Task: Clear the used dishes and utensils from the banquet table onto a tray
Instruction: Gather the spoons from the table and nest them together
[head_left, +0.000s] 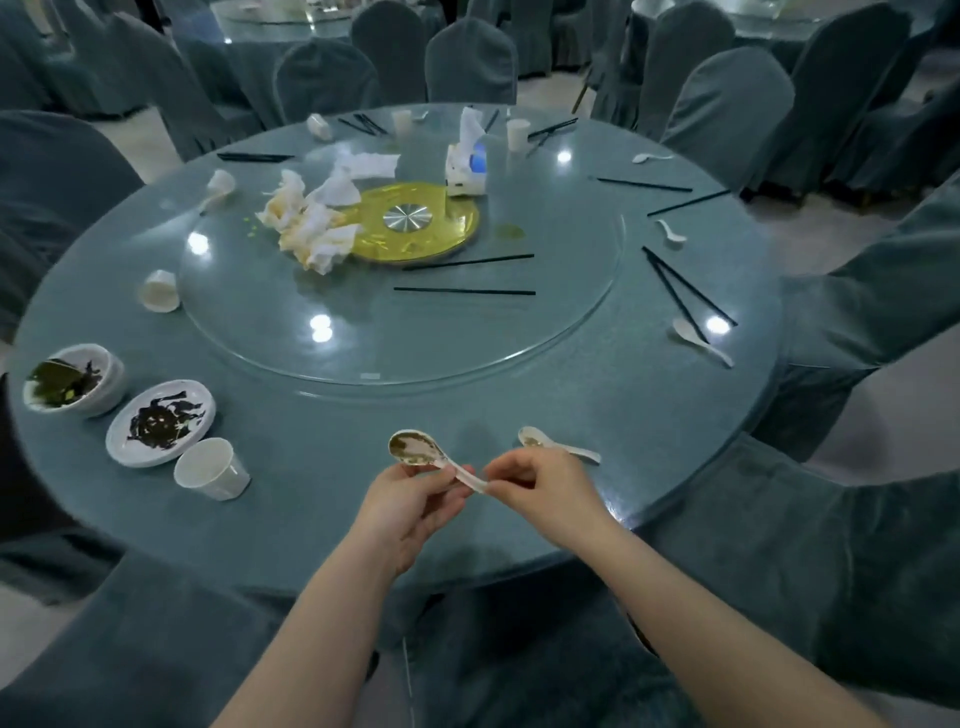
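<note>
A dirty white soup spoon (418, 451) hangs just above the near edge of the round banquet table (322, 467). My left hand (410, 506) holds its handle near the bowl, and my right hand (540, 491) pinches the handle's end. A second dirty spoon (550, 442) lies on the table just beyond my right hand. At the near left stand a dirty bowl (75, 382), a stained plate (161, 421) and a white cup (208, 470). Black chopsticks (465, 291) lie on the glass turntable (363, 332). No tray is in view.
Crumpled napkins (311, 223), a gold plate (415, 223) and a tissue box (467, 161) sit mid-table. More spoons (698, 338), chopsticks (685, 293) and cups (160, 291) ring the edge. Covered chairs (727, 109) surround the table.
</note>
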